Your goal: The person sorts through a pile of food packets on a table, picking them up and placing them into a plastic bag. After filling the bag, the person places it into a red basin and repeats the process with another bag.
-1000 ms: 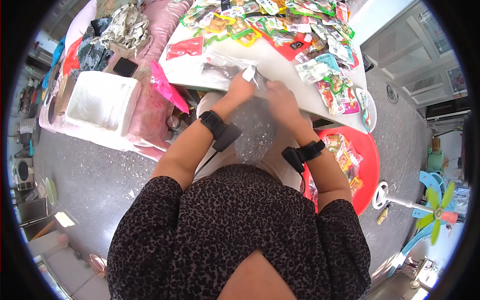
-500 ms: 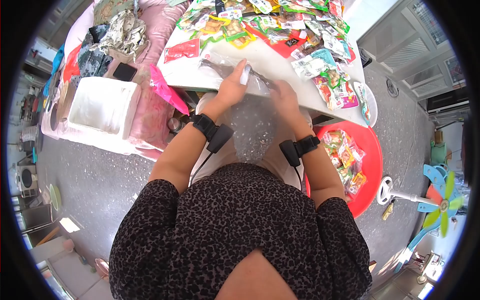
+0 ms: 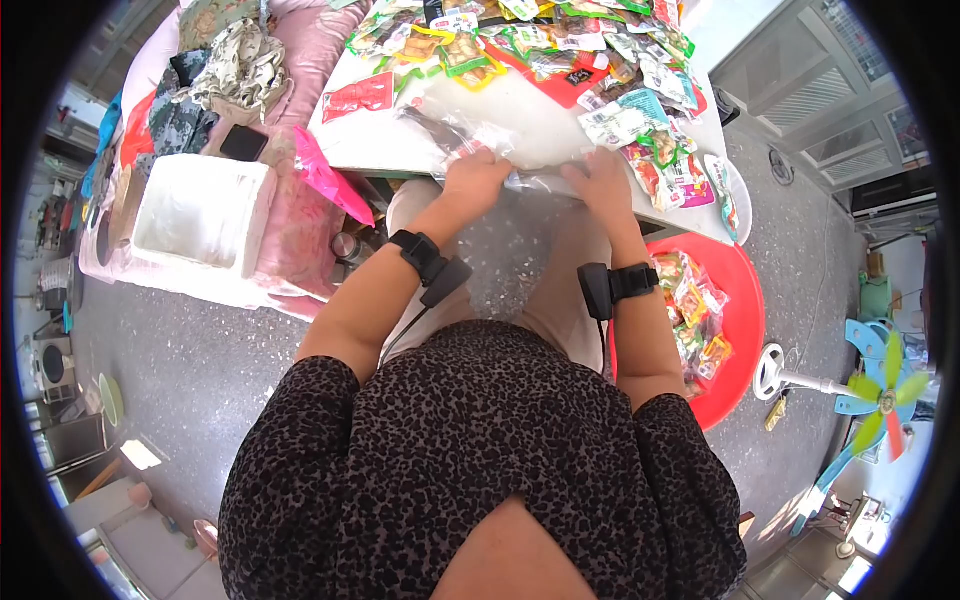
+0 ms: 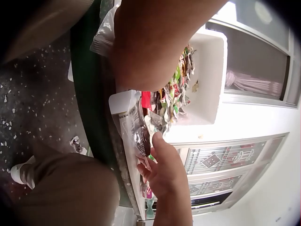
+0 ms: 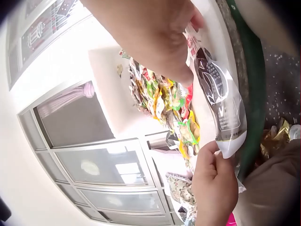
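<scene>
My left hand (image 3: 475, 182) pinches the white end of a clear plastic packet with a dark printed panel (image 5: 221, 94). The right wrist view shows its thumb and forefinger on that corner. The packet stretches along the table's front edge toward my right hand (image 3: 603, 187). In the left wrist view the right hand's fingers are loosely bent, the thumb standing apart from them, close to the packet's far end. Beyond my left hand, crumpled clear plastic (image 3: 462, 130) lies on the white table (image 3: 540, 130).
Many colourful snack packets (image 3: 560, 40) cover the table's back and right side. A red packet (image 3: 358, 97) lies at its left. Below right stands a red basin (image 3: 740, 330) of packets. A white foam box (image 3: 205, 215) and a phone (image 3: 243, 143) rest on the pink bedding.
Both hands have lowered toward the table's front edge. My right hand has moved right, away from the left, and its fingers have spread. The left still holds the packet.
</scene>
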